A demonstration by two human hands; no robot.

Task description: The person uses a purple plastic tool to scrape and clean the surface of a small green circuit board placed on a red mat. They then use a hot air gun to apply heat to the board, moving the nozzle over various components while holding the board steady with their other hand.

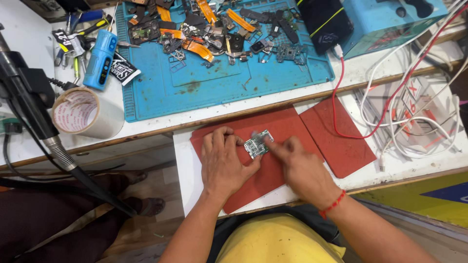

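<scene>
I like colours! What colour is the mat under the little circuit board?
The mat under the circuit board is brick red, in the head view.
</scene>
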